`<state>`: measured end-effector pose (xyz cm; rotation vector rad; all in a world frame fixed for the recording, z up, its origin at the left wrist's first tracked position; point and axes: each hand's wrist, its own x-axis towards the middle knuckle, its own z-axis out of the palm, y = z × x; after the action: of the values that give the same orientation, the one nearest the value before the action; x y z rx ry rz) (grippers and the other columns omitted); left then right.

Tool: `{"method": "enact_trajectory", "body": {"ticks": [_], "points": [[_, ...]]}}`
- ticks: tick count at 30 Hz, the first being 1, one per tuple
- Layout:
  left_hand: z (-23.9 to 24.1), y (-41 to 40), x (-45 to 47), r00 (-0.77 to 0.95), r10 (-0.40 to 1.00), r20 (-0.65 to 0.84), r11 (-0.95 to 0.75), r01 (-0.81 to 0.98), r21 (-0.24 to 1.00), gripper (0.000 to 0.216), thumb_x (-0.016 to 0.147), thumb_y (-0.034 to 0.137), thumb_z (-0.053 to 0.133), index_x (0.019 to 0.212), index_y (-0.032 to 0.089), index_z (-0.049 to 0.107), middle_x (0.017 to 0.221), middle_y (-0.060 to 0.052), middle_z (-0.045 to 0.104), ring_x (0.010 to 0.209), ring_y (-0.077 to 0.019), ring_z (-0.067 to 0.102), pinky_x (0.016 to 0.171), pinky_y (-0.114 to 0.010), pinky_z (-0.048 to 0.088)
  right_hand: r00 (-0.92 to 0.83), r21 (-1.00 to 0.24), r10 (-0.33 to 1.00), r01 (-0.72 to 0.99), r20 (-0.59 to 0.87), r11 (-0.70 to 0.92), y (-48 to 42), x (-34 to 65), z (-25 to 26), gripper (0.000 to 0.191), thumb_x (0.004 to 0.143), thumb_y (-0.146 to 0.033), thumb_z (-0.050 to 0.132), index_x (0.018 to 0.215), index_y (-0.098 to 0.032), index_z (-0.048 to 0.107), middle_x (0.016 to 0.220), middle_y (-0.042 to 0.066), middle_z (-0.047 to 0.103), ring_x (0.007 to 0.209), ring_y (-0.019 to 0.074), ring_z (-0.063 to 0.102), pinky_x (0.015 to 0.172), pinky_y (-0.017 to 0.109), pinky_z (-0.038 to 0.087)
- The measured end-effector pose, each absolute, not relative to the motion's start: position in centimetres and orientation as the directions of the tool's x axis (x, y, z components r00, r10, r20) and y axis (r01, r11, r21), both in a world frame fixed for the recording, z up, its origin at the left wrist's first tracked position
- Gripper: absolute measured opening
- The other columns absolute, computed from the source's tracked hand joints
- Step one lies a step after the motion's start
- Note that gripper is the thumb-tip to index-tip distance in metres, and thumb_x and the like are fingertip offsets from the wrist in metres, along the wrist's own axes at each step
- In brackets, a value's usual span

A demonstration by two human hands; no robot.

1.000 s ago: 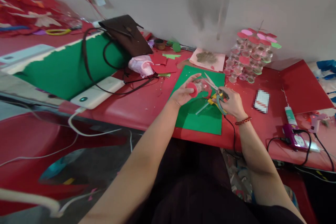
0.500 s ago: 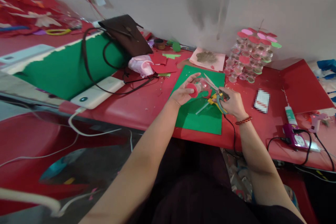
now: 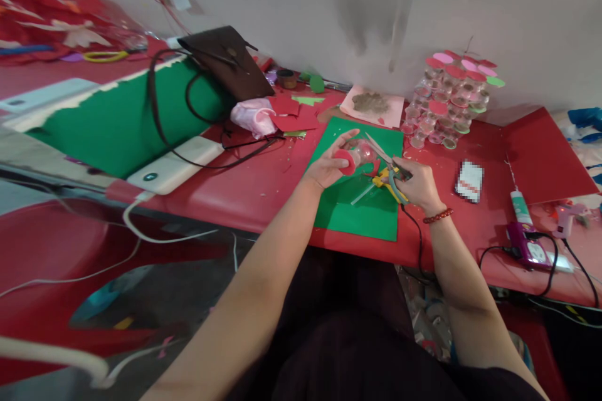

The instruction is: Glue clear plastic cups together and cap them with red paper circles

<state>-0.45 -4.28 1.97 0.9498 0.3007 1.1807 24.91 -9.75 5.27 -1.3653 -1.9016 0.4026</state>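
Observation:
My left hand (image 3: 329, 166) grips a small clear plastic cup (image 3: 363, 151) with a red foam disc (image 3: 347, 161) on its near end, held over a green foam sheet (image 3: 362, 213). My right hand (image 3: 416, 185) is closed on the handles of a pair of scissors (image 3: 383, 156). The silver blades point up and left and meet the clear cup. A red bead bracelet sits on my right wrist.
A stack of clear cups with pink and red lids (image 3: 449, 97) stands behind. A brown bag (image 3: 226, 62), pink cloth (image 3: 254, 119), large green sheet (image 3: 117, 119), white power bank (image 3: 174, 166), phone (image 3: 469, 180), glue tube (image 3: 520, 207) and a glue gun (image 3: 567, 220) lie on the red table (image 3: 254, 191).
Almost nothing differs: both hands stay over the green sheet, and the scissors shift very slightly against the cup.

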Motion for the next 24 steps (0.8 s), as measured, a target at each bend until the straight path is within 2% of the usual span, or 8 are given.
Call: {"method": "enact_trajectory", "body": {"ticks": [5,11,16,24], "points": [[1.8,-4.1,-0.7,0.405,0.877,0.258,0.07,-0.64,0.765,0.087,0.054,0.018,0.092,0.136,0.027,0.066,0.122,-0.007,0.07,0.094,-0.0168,0.067,0.089,-0.03,0.055,-0.163,-0.64,0.917,0.671,0.365,0.374,-9.6,25.2,5.3,0.054,0.074,-0.046,0.084,0.12,-0.019,0.081,0.108,0.009,0.083,0.091,0.0274,0.077,0.085,0.037,0.061],[1.7,-3.9,-0.8,0.399,0.881,0.256,0.07,-0.643,0.762,0.089,0.052,0.016,0.092,0.137,0.029,0.065,0.123,-0.005,0.07,0.097,-0.0162,0.067,0.089,-0.028,0.054,-0.168,-0.636,0.922,0.68,0.35,0.365,-9.7,25.2,5.6,0.057,0.074,-0.046,0.083,0.121,-0.014,0.081,0.094,0.009,0.081,0.087,0.0271,0.077,0.078,0.034,0.06],[1.6,-3.9,-0.9,0.389,0.884,0.259,0.05,-0.631,0.774,0.091,0.054,0.018,0.091,0.14,0.029,0.063,0.125,-0.005,0.068,0.097,-0.0155,0.068,0.091,-0.029,0.053,-0.169,-0.65,0.926,0.669,0.339,0.36,-9.9,25.1,5.8,0.053,0.076,-0.048,0.081,0.118,-0.015,0.082,0.087,0.006,0.08,0.084,0.0261,0.076,0.073,0.031,0.058],[1.5,-3.8,-1.1,0.38,0.88,0.284,0.035,-0.649,0.76,0.097,0.057,0.019,0.092,0.147,0.029,0.058,0.12,-0.006,0.069,0.085,-0.013,0.064,0.079,-0.028,0.051,-0.178,-0.651,0.924,0.664,0.339,0.367,-10.1,25.1,6.6,0.051,0.074,-0.048,0.082,0.113,-0.014,0.084,0.077,0.003,0.076,0.07,0.0185,0.067,0.068,0.027,0.052]]}}
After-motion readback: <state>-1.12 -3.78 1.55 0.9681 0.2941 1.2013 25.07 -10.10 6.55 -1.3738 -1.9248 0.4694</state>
